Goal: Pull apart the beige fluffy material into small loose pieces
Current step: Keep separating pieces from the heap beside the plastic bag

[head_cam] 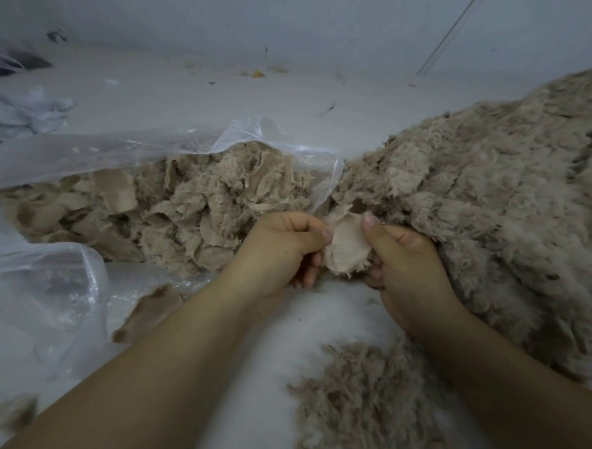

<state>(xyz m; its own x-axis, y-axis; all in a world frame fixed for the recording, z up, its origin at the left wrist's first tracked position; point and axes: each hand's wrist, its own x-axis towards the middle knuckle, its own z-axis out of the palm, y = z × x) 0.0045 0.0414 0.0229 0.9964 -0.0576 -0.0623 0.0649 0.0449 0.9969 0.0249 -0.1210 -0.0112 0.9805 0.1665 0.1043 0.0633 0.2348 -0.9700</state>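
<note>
Left hand (282,245) and right hand (397,253) pinched one scrap (347,245) | bagged pieces (184,209) plentiful | fluffy material (492,193) mostly untorn (seemingly midway)

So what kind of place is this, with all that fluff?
Probably a plain workroom floor where fabric gets sorted. A big beige fluffy pile lies on the bare pale floor, and a clear plastic bag holds torn pieces. Both hands pinch one scrap.

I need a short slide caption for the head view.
Both hands, left hand and right hand, pinch one beige fluffy piece beside a clear plastic bag.
</note>
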